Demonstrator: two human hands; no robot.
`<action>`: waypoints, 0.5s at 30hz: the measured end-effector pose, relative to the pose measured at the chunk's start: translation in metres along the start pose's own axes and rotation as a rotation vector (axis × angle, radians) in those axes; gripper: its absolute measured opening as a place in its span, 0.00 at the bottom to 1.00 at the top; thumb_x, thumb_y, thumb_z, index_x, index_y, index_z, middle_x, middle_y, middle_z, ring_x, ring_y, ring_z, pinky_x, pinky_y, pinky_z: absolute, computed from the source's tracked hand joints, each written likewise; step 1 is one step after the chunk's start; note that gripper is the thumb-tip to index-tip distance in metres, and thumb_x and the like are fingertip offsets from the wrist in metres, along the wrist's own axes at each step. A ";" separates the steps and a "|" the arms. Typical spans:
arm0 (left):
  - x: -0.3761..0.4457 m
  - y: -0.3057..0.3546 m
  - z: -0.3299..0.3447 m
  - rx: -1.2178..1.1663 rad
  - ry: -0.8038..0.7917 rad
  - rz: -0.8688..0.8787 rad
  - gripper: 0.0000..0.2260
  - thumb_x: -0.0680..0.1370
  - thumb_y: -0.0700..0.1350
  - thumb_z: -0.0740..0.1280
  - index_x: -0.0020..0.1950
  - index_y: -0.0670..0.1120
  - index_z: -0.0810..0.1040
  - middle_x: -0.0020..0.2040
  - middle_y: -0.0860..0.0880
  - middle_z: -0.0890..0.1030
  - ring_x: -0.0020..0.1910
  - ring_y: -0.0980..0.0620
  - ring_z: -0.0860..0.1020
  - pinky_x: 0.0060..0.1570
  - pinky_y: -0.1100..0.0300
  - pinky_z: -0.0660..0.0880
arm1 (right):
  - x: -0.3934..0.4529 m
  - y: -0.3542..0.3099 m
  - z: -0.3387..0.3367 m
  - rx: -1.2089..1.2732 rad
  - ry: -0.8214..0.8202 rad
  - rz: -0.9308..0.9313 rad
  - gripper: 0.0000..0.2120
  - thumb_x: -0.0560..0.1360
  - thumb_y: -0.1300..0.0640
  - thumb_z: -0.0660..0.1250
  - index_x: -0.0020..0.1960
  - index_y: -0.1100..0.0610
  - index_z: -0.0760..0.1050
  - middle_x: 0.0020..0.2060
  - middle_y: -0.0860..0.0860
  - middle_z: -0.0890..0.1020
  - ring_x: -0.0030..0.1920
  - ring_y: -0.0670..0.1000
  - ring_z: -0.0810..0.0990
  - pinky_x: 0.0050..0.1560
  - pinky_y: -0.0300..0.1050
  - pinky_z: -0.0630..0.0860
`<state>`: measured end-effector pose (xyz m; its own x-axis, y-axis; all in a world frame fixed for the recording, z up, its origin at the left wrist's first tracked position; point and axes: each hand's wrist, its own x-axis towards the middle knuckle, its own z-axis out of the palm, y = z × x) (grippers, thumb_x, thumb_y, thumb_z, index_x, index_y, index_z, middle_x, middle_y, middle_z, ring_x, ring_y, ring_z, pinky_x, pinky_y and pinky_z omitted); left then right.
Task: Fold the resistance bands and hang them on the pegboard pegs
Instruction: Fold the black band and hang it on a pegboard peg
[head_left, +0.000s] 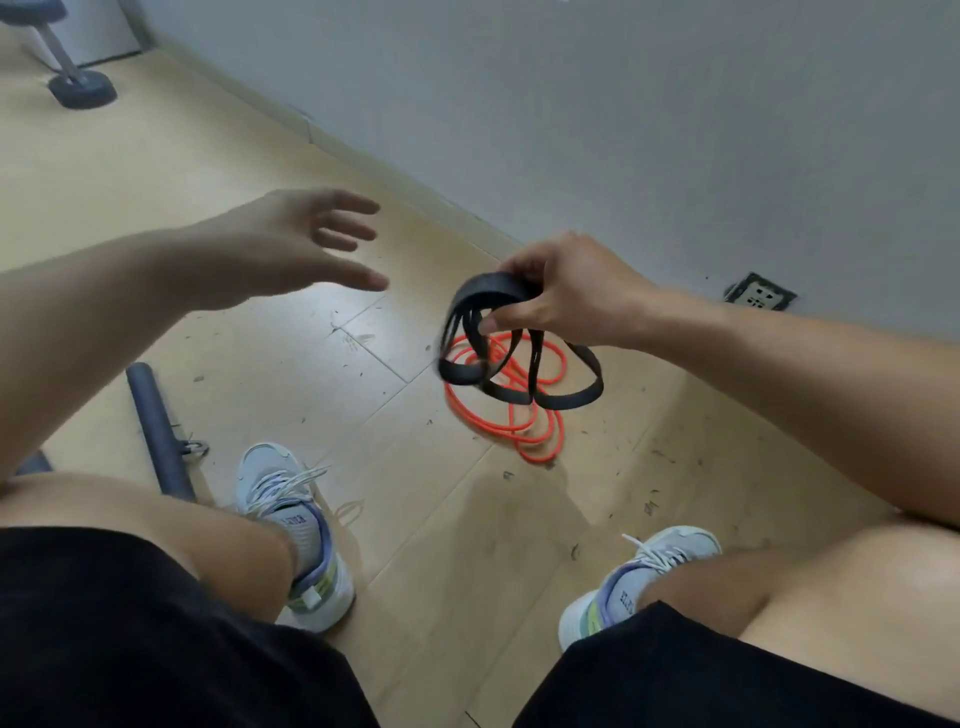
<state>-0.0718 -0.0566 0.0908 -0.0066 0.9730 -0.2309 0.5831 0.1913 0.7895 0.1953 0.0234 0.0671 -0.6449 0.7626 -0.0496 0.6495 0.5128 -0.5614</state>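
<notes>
A black resistance band (470, 335), gathered into several loops, hangs above the floor from my right hand (563, 291), whose fingers and thumb curl round its top. On the wooden floor beneath it lies a thin orange band (524, 439) in loose coils. My left hand (291, 244) hovers to the left of the black band, fingers spread and holding nothing. No pegboard is in view.
A grey wall (623, 130) with a low socket (759, 292) runs along the back. A dark padded bar (156, 426) lies on the floor at left, and a dumbbell (78, 83) stands at far left. My knees and shoes fill the foreground.
</notes>
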 end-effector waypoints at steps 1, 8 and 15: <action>0.002 0.011 0.009 0.034 0.009 0.050 0.45 0.59 0.58 0.78 0.76 0.55 0.69 0.66 0.55 0.78 0.64 0.59 0.76 0.61 0.56 0.74 | 0.000 -0.003 0.002 -0.049 -0.017 -0.018 0.12 0.70 0.46 0.80 0.50 0.50 0.86 0.38 0.45 0.87 0.38 0.42 0.84 0.39 0.38 0.79; 0.014 0.044 0.073 0.411 -0.216 0.217 0.35 0.65 0.59 0.81 0.68 0.55 0.72 0.54 0.55 0.84 0.52 0.54 0.82 0.50 0.60 0.77 | -0.006 -0.010 0.006 -0.057 -0.066 -0.052 0.09 0.69 0.50 0.81 0.47 0.52 0.87 0.35 0.53 0.85 0.31 0.49 0.77 0.33 0.41 0.73; 0.010 0.052 0.070 0.558 -0.139 0.226 0.24 0.61 0.59 0.83 0.53 0.58 0.82 0.35 0.54 0.85 0.27 0.62 0.75 0.27 0.67 0.66 | -0.013 -0.016 0.010 0.025 -0.155 -0.051 0.07 0.68 0.53 0.82 0.42 0.54 0.86 0.28 0.46 0.79 0.26 0.43 0.71 0.28 0.31 0.66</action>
<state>0.0150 -0.0459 0.0901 0.2507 0.9484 -0.1939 0.8952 -0.1509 0.4193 0.1895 0.0018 0.0685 -0.7325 0.6648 -0.1462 0.6054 0.5381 -0.5864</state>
